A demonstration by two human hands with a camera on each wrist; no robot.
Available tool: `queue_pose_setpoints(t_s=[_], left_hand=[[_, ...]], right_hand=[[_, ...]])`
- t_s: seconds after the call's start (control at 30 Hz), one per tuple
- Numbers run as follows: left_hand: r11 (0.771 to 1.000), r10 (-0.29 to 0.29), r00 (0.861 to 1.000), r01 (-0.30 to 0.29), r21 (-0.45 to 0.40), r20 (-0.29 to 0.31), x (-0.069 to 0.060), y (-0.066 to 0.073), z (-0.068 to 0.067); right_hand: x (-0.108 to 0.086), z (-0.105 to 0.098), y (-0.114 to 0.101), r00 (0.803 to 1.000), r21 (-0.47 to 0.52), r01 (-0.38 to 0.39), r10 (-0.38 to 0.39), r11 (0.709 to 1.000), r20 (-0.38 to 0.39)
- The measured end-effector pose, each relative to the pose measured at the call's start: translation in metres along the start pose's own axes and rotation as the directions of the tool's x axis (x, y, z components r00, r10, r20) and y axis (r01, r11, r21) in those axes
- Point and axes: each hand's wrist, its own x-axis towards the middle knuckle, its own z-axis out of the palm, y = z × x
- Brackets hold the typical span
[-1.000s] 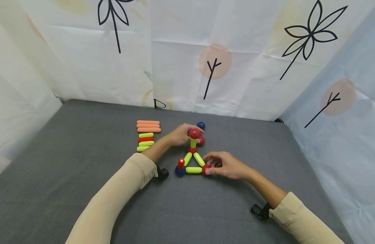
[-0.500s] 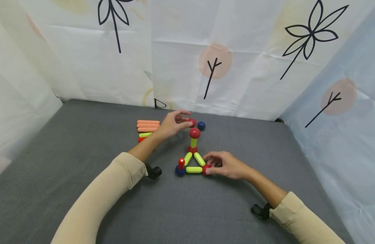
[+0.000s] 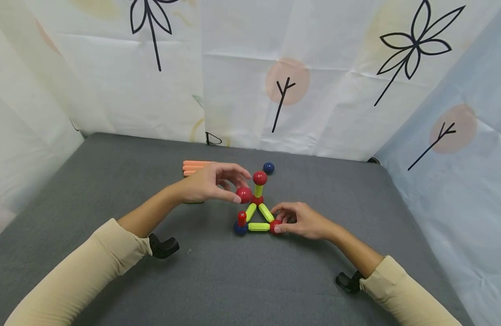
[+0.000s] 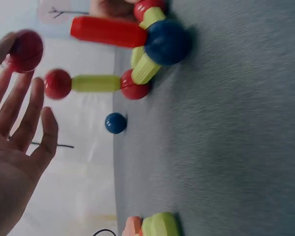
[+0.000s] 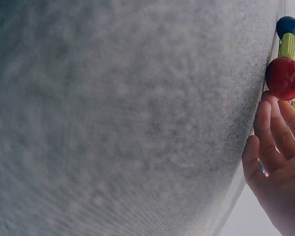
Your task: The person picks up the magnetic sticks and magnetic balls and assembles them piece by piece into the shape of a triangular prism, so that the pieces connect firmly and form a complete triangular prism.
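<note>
A red ball (image 3: 244, 194) is pinched between thumb and fingertips of the left hand (image 3: 211, 182), held up beside the structure. In the left wrist view that red ball (image 4: 26, 51) is clear of the upright red stick (image 4: 108, 31). Three yellow-green sticks (image 3: 259, 227) form a flat triangle with balls at its corners. The blue corner ball (image 3: 240, 228) bears the red stick; the far red corner bears an upright yellow-green stick (image 3: 258, 191) topped by another red ball (image 3: 260, 178). At the right corner, the right hand (image 3: 303, 221) grips the red ball (image 5: 283, 78).
A loose blue ball (image 3: 268, 168) lies behind the structure. Orange sticks (image 3: 192, 166) lie at the left, partly behind the left hand; yellow-green sticks beside them are mostly covered. A patterned cloth (image 3: 242, 104) hangs behind the grey tabletop (image 3: 217, 280).
The left hand has taken the loose red ball from behind the structure, first moving it back beside the blue ball, then forward and left. The right hand has stayed in place.
</note>
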Motion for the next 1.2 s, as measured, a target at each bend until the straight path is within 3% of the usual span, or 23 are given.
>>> queue_pose_setpoints(t_s=[0.07,0.17,0.37,0.43,0.53,0.67,0.73,0.8,0.87,0.97,1.1,1.2], left_hand=[[1.0,-0.006,0.998,0.005,0.015,0.059,-0.005,0.001,0.004],[1.0,-0.017,0.995,0.015,0.025,0.095,-0.009,-0.001,0.008],[0.999,-0.028,0.996,0.026,0.029,0.083,-0.012,-0.004,0.006],[0.999,-0.031,0.999,0.029,0.044,0.028,-0.014,-0.006,-0.001],[0.997,-0.043,0.991,0.05,0.058,-0.128,-0.017,-0.015,-0.016],[0.98,-0.075,0.937,0.131,0.147,-0.34,-0.027,-0.037,-0.038],[0.956,-0.087,0.915,0.188,0.225,-0.394,-0.033,-0.05,-0.048],[0.921,-0.088,0.905,0.233,0.313,-0.415,-0.039,-0.063,-0.056],[0.899,-0.085,0.905,0.249,0.359,-0.416,-0.045,-0.073,-0.062],[0.883,-0.067,0.917,0.238,0.404,-0.394,-0.052,-0.083,-0.069],[0.861,-0.053,0.927,0.231,0.453,-0.372,-0.059,-0.088,-0.075],[0.839,-0.063,0.927,0.25,0.484,-0.37,-0.061,-0.091,-0.077]], right_hand=[[0.0,-0.001,0.0,1.0,0.0,0.003,-0.003,1.0,0.003],[0.001,-0.001,-0.001,1.0,-0.006,0.007,-0.007,1.0,0.004],[0.002,-0.001,0.001,1.0,-0.018,0.018,-0.018,1.0,0.008],[0.001,-0.001,0.001,1.0,-0.019,0.021,-0.021,1.0,0.009],[0.001,-0.001,0.001,1.0,-0.022,0.023,-0.023,0.999,0.01],[0.001,-0.001,0.0,1.0,-0.024,0.021,-0.02,0.999,0.013],[0.001,-0.002,-0.001,1.0,-0.022,0.018,-0.018,1.0,0.016],[0.001,-0.002,-0.002,1.0,-0.019,0.015,-0.015,1.0,0.019],[0.001,-0.002,-0.002,1.0,-0.016,0.011,-0.011,1.0,0.021],[0.002,-0.003,-0.002,1.0,-0.015,0.006,-0.006,1.0,0.023],[0.002,-0.002,-0.002,1.0,-0.019,0.006,-0.006,1.0,0.02],[0.002,-0.002,-0.002,1.0,-0.021,0.005,-0.005,1.0,0.018]])
